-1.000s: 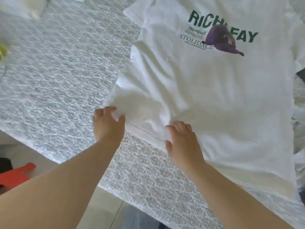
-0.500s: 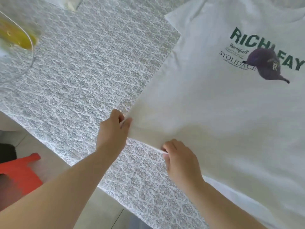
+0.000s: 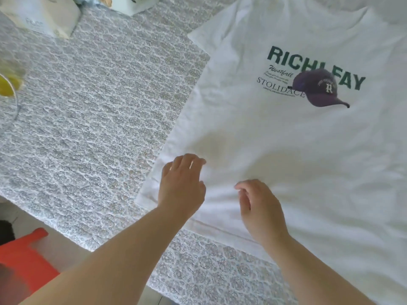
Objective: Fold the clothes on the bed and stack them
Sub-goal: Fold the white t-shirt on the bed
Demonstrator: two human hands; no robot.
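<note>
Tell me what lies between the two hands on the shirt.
Only bare, slightly wrinkled cloth of the white T-shirt shows between the left hand and right hand in the head view.

T-shirt (image 3: 275,150) cut off top, right & bottom; yellow obj (image 3: 6,85) at left edge blurred.

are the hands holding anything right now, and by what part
Nothing is held. Left hand and right hand hang open over the white t-shirt near its hem.

bright soft daylight, white t-shirt (image 3: 275,150) near blown out, faint shadows under both hands, left edge blurred and smeared, wide-angle bend at edges, print sharp
</note>
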